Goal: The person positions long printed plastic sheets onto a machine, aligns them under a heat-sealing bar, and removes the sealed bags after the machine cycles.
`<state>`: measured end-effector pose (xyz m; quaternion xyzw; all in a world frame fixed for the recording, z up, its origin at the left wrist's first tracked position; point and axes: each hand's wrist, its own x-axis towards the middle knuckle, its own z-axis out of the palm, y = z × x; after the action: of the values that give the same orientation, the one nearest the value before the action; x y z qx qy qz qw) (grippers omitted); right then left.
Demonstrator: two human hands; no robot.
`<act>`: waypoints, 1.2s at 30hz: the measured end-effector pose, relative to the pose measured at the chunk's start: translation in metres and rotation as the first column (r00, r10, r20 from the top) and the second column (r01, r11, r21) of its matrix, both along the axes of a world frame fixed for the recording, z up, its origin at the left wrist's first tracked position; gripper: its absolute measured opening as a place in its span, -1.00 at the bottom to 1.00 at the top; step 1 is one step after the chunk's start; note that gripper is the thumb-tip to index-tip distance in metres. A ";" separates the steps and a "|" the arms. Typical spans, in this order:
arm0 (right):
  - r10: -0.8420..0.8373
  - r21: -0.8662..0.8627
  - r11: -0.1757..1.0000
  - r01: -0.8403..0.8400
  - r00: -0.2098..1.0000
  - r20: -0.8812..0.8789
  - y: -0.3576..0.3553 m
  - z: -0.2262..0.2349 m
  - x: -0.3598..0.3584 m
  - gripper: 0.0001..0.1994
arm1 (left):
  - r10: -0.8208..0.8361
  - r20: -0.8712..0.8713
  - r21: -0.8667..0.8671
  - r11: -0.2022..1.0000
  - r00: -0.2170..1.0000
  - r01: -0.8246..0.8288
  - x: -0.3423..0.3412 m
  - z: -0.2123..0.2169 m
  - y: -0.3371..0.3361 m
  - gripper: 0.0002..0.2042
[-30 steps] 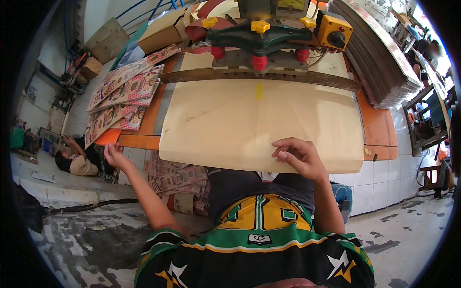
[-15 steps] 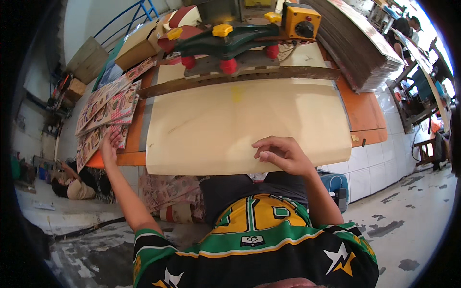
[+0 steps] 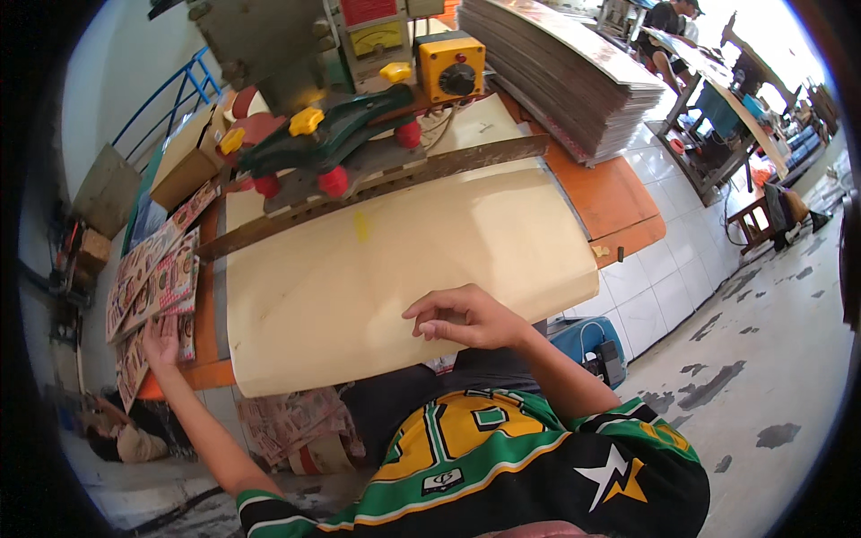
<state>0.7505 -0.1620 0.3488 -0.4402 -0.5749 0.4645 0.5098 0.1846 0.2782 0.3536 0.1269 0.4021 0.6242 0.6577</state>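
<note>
- Board (image 3: 395,269): large cream sheet, lying flat on the orange bench (image 3: 619,193), far edge under the metal bar (image 3: 377,184) of the green press (image 3: 332,134).
- Right hand (image 3: 466,318): rests on the board's near edge, fingers curled and held close together, tips touching the surface.
- Left hand (image 3: 161,341): stretched out to the printed sheets (image 3: 152,287) just left of the board, fingers flat on them, slightly spread.
- Cardboard stack (image 3: 565,72): on the bench, right of the press.

Cream sheet (image 3: 395,269), orange table (image 3: 619,202), green-and-yellow jersey (image 3: 502,457), red knobs (image 3: 334,181).
</note>
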 end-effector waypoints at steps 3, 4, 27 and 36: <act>0.003 0.043 0.999 -0.003 1.000 0.009 0.001 0.001 0.001 -0.72 | -0.045 -0.073 0.046 0.998 0.996 0.049 -0.010 -0.005 0.015 -0.45; -0.004 0.080 0.997 0.003 1.000 0.013 0.000 -0.001 0.002 -0.73 | -0.052 -0.097 0.063 0.996 0.994 0.058 -0.013 -0.003 0.019 -0.46; 0.003 0.020 1.000 -0.004 0.999 0.051 0.001 0.001 0.003 -0.71 | -0.103 -0.456 0.065 0.987 0.884 0.148 -0.045 -0.014 0.094 -0.64; 0.013 -0.012 1.000 -0.014 1.000 -0.028 0.000 -0.004 0.000 -0.72 | 0.134 -0.115 -0.031 0.990 0.984 -0.138 -0.035 -0.018 0.081 -0.68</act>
<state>0.7503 -0.1621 0.3451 -0.4327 -0.5677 0.4777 0.5121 0.1496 0.3593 0.3358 0.1214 0.4584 0.6516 0.5921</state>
